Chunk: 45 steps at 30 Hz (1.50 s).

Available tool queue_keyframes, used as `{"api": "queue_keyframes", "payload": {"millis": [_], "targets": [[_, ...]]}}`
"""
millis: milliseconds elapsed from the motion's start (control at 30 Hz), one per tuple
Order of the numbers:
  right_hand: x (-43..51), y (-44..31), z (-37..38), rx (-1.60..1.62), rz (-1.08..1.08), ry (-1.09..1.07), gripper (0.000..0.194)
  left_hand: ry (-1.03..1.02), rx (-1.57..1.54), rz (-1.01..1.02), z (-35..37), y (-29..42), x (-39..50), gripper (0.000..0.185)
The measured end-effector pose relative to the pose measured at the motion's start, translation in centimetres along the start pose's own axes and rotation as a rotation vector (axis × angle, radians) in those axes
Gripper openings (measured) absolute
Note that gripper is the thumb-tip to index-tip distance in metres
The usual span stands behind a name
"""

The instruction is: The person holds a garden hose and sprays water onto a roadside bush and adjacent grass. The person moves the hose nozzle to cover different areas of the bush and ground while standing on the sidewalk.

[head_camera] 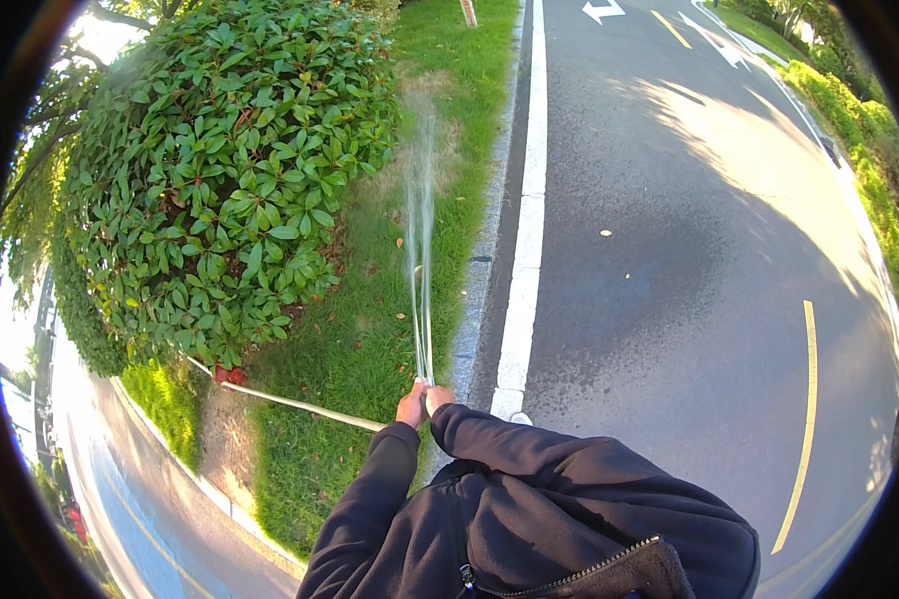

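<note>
My left hand [410,406] and my right hand [439,398] are closed together around the end of a hose, which is mostly hidden by the fingers. From them several thin jets of water [421,224] shoot forward over the grass strip [374,299] and blur into spray at the far end. A pale hose [307,406] crosses the grass from the left and passes out of sight behind my left forearm. Farther back it runs by a red object [229,375] at the foot of a large, rounded, leafy shrub [240,165].
A stone kerb [473,307] borders the grass on the right. Beyond it lies an asphalt road [644,359] with a white edge line [524,277], a dark wet-looking patch and yellow dashes. Another road [142,494] curves along the lower left. A red-and-white marker [468,12] stands in the grass ahead.
</note>
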State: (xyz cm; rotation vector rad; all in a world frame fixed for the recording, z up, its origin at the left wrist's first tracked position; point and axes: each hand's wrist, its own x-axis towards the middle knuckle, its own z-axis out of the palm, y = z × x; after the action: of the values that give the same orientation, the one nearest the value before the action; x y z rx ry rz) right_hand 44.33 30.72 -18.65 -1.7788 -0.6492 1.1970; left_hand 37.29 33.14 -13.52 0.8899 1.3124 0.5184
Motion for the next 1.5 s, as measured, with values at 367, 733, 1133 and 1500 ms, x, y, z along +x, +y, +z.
{"api": "queue_keyframes", "payload": {"millis": [367, 733, 1133, 1500], "targets": [[-0.6, -1.2, -0.5, -0.055, 0.004, -0.068, 0.033, -0.024, -0.058, 0.033, -1.5, -2.3, 1.7, 0.048], [0.0, 0.0, 0.4, -0.17, -0.098, -0.059, 0.036, 0.002, -0.074, -0.012, -1.5, -2.0, 1.4, 0.049], [1.0, -1.5, -1.1, -0.37, -0.239, 0.007, 0.035, -0.008, 0.019, 0.037, 0.0, 0.2, 2.1, 0.051], [0.7, -1.5, -1.3, -0.518, -0.277, -0.032, 0.037, -0.061, 0.029, 0.046, -0.8, -0.8, 2.6, 0.048]]}}
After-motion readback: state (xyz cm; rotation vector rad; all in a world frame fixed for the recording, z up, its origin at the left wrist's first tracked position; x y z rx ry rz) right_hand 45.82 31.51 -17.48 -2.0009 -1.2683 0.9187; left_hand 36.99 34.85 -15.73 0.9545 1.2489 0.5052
